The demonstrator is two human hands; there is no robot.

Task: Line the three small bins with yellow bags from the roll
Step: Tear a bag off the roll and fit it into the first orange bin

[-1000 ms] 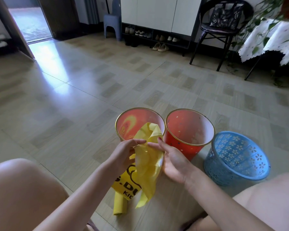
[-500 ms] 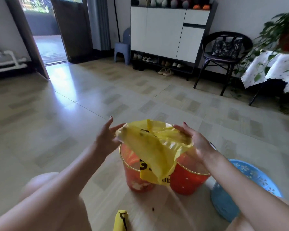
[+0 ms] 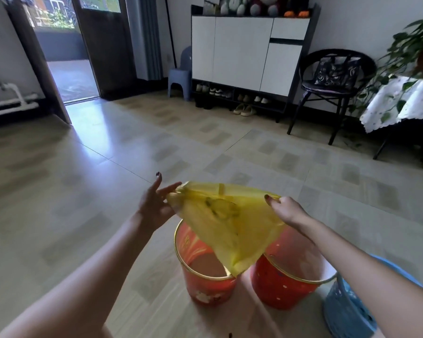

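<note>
A yellow bag (image 3: 226, 220) hangs stretched between my two hands above the bins, its mouth pulled wide and its tip pointing down. My left hand (image 3: 154, 206) pinches the bag's left edge with some fingers spread. My right hand (image 3: 287, 211) grips the right edge. Below stand two red bins with gold rims: the left red bin (image 3: 205, 281) and the right red bin (image 3: 286, 286), both unlined. A blue lattice bin (image 3: 347, 311) sits at the lower right, partly hidden by my right forearm. The roll is out of view.
Tiled floor stretches ahead to a white shoe cabinet (image 3: 244, 54) with shoes under it. A black chair (image 3: 332, 84) and a cloth-covered table (image 3: 401, 103) with a plant stand at the right. An open door (image 3: 66, 57) is at the far left.
My hands have raised the bag and pulled its mouth wider apart. My head has tilted up, so the bins sit lower in view and the roll has dropped out of the frame.
</note>
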